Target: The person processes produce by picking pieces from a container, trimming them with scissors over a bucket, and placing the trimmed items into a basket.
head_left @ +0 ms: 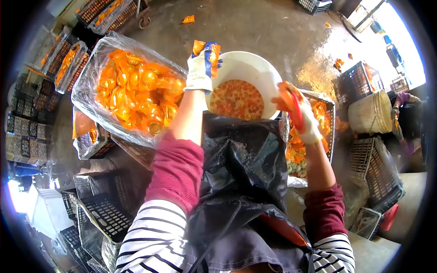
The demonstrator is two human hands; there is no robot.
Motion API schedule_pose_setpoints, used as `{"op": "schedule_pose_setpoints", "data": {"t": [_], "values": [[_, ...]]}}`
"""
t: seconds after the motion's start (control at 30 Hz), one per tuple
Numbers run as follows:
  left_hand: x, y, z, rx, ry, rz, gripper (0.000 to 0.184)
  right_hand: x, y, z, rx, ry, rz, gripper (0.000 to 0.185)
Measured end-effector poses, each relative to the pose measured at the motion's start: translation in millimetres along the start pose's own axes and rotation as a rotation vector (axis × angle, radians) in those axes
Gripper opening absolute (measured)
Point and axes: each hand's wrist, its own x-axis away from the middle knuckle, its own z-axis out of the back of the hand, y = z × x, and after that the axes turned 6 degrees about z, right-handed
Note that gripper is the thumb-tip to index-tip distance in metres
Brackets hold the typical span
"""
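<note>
My left hand, in a white glove with blue on its fingers, is closed on an orange plastic packet at the left rim of a white bucket. Inside the bucket lies a pale liquid mix with orange-red pieces. My right hand, also gloved, is at the bucket's right side, closed around what looks like red-handled scissors; motion blurs the fingers and hides the blades. To the left, a plastic-lined crate is heaped with filled orange packets.
A crate of orange wrappers stands under my right forearm. Stacked black crates are at left. A dirty white bucket stands at right beside another person. Orange scraps lie on the wet floor.
</note>
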Motion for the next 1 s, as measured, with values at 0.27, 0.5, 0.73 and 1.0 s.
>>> {"op": "schedule_pose_setpoints", "data": {"t": [0.27, 0.5, 0.73, 1.0], "values": [[12.1, -42.3, -13.4, 0.183, 0.078, 0.204, 0.027, -57.4, 45.8, -69.4, -0.097, -0.061, -0.045, 0.035], [6.4, -32.1, 2.1, 0.407, 0.023, 0.2, 0.043, -65.4, 54.9, -85.8, -0.232, -0.107, -0.059, 0.038], [-18.1, -41.4, 20.3, 0.303, -0.212, 0.242, 0.05, -62.2, 42.7, -89.0, 0.212, -0.241, -0.042, 0.03], [-14.2, -32.5, 26.5, 0.411, -0.289, 0.305, 0.051, -65.8, 60.2, -81.2, 0.261, -0.204, -0.004, 0.038]]}}
